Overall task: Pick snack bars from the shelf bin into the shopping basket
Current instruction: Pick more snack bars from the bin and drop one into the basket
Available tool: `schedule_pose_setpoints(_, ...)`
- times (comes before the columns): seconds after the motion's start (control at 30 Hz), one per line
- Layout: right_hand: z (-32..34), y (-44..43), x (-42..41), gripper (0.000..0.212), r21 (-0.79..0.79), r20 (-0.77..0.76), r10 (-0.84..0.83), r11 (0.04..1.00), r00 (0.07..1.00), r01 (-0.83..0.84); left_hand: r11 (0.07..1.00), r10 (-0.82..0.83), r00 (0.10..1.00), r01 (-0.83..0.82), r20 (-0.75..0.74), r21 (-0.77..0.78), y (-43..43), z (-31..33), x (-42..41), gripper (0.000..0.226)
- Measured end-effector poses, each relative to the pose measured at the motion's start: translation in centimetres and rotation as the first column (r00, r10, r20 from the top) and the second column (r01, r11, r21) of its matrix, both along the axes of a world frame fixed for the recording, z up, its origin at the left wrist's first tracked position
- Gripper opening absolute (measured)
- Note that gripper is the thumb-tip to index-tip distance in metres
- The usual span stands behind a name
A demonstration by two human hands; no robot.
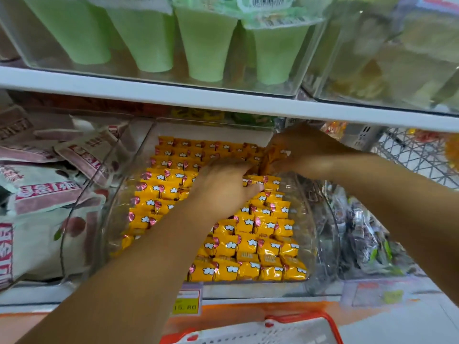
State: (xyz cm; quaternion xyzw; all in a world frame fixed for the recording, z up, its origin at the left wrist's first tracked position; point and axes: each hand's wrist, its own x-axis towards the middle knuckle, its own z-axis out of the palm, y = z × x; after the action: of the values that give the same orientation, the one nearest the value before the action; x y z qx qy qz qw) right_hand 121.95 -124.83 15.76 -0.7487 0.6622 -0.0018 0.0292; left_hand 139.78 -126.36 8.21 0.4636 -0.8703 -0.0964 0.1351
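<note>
The right hand (305, 150) has its grip closed round a few yellow snack bars (272, 157) at the upper right of the clear shelf bin (323, 219), mid-frame. The left hand (223, 189) lies fingers-down on the packed rows just beside it; whether its grip holds any, I cannot tell. The red-rimmed shopping basket (331, 324) shows at the bottom edge

Snack bars (250, 244): small yellow-orange packs with a white popcorn mark and pink emblem. They sit in tight rows filling a clear curved-front bin (320, 219) on the shelf, frame centre. Shopping basket (332, 327): red rim, pale mesh, 6 o'clock of the bin.
</note>
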Motion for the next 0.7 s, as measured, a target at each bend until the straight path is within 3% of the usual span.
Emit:
schedule_pose_setpoints(0.1,0.1,-1.3,0.0,0.023,0.125,0.028,0.030,0.992,0.999,-0.033,1.000,0.004,0.999,-0.005,-0.036,-0.027,-0.2,-0.3,0.0,0.059)
schedule_pose_setpoints(0.2,0.0,-2.5,0.0,0.020,0.038,0.033,0.070,0.997,0.997,-0.071,0.998,0.012,0.998,-0.015,-0.064,-0.053,-0.2,-0.7,-0.1,0.056)
schedule_pose_setpoints(0.3,-0.6,-3.2,0.6,0.016,-0.043,-0.073,0.091,0.995,0.993,-0.094,0.997,0.015,0.995,-0.023,-0.104,-0.080,-0.4,-0.9,-0.2,0.050)
schedule_pose_setpoints(0.43,-1.9,-3.9,1.4,0.027,0.065,-0.220,0.192,0.981,0.956,-0.181,0.995,0.018,0.992,-0.031,-0.124,-0.100,-0.5,-1.3,-0.2,0.043)
schedule_pose_setpoints(0.57,-2.2,-4.4,1.1,0.015,0.092,-0.219,0.143,0.988,0.965,-0.125,0.993,0.009,0.989,-0.026,-0.151,-0.117,-0.6,-1.3,-0.2,0.042)
schedule_pose_setpoints(0.7,-2.0,-4.6,0.9,0.020,0.139,-0.200,0.119,0.986,0.973,-0.092,0.989,0.011,0.987,-0.034,-0.159,-0.142,-0.7,-1.6,-0.3,0.044)
